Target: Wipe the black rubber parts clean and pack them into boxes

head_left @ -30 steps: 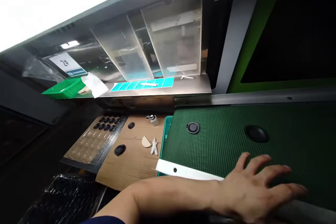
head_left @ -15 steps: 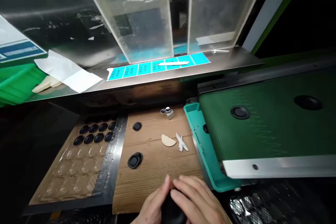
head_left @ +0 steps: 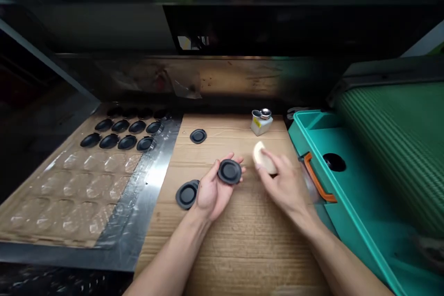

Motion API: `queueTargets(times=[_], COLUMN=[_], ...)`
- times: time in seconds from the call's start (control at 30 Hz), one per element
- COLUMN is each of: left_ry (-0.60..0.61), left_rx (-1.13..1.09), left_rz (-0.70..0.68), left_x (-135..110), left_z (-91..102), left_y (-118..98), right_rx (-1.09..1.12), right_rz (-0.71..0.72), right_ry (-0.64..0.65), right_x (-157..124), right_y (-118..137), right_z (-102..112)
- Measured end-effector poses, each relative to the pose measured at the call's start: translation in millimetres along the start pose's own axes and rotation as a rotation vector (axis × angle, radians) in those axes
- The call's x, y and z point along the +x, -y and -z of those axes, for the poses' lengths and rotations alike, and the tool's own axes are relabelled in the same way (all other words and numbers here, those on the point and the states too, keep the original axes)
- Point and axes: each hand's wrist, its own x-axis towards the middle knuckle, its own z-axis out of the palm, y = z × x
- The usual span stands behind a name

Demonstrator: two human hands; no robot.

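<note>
Left hand (head_left: 211, 193): grip open, palm up, black disc (head_left: 229, 171) lying on the fingers.
Right hand (head_left: 285, 180): grip closed on beige pad (head_left: 262, 157), slightly blurred, near the disc but not touching it.
Worktop: corrugated cardboard (head_left: 243, 249) beneath both hands; stacked black discs (head_left: 187, 195) just beside the left hand; dispenser bottle (head_left: 262, 121) beyond the pad.
Step in hand: disc and pad held apart.
Change from earlier frame: pad lifted off the cardboard; hands separated.
</note>
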Motion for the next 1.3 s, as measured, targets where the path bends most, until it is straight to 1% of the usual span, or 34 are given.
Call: queueTargets(times=[0.03,0.07,0.1,0.2,0.27,0.33,0.4,0.53,0.63,0.67,0.77,0.9,1.0,1.03,1.1,1.2,1.27,1.3], left_ry=[0.012,0.025,0.042,0.095,0.118,0.119,0.117,0.141,0.158,0.147,0.120,0.117,0.099,0.105,0.117,0.117,0.113,0.109], left_rx=[-0.026,-0.050,-0.067,-0.050,-0.006,0.019,0.025,0.045,0.051,0.053,0.058,0.073,0.086,0.091,0.096,0.075,0.053,0.048], left_rz=[-0.015,-0.031,-0.042,-0.020,0.005,-0.005,-0.019,0.051,0.022,0.013,0.036,0.009,0.043,0.039,0.005,0.004,0.009,0.000], left_x=[7,13,18,26,26,25,25,28,30,30,31,32,32,31,31,29,29,29], left_z=[4.5,8.5,11.7,15.2,13.1,10.1,8.6,12.0,16.5,17.8,20.5,21.8,22.2,22.1,21.5,20.0,19.5,19.7], left_y=[6,12,17,28,29,29,28,30,33,33,33,34,35,35,34,32,30,30], right_rx=[0.054,0.091,0.111,0.083,0.020,-0.033,-0.085,-0.153,-0.198,-0.205,-0.202,-0.244,-0.237,-0.240,-0.232,-0.093,0.063,0.134], right_rz=[-0.043,-0.062,-0.052,0.093,0.171,0.203,0.216,0.289,0.263,0.261,0.303,0.255,0.291,0.278,0.195,0.057,0.002,-0.005], right_ry=[-0.063,-0.092,-0.085,0.041,0.087,0.061,0.022,0.080,0.005,0.004,0.084,0.026,0.072,0.053,-0.053,-0.201,-0.223,-0.198], right_x=[-1,-3,-6,-17,-21,-22,-23,-26,-26,-27,-32,-40,-38,-34,-25,-13,-10,-10], right_y=[7,14,20,31,29,25,20,15,13,12,11,12,9,5,-4,-17,-20,-19], right_z=[3,4,2,-16,-30,-38,-39,-32,-33,-35,-37,-38,-39,-39,-37,-29,-23,-21])
